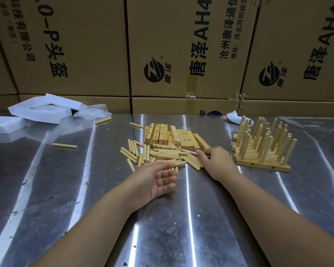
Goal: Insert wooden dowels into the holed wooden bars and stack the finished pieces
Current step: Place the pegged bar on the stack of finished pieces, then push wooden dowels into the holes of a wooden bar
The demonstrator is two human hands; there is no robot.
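A loose heap of short wooden dowels lies mid-table. Just behind it sits a pile of holed wooden bars. To the right stands a stack of finished pieces, bars with dowels pointing up. My left hand hovers at the near edge of the dowel heap, palm turned sideways, fingers apart, holding nothing. My right hand lies palm down at the heap's right side. Its fingertips touch the near end of a slanted bar. Whether they grip anything is hidden under the hand.
The table is reflective sheet metal. Stray dowels lie at the left, the back left and behind the bars. White foam pieces and a plastic bag sit back left. Cardboard boxes wall the back.
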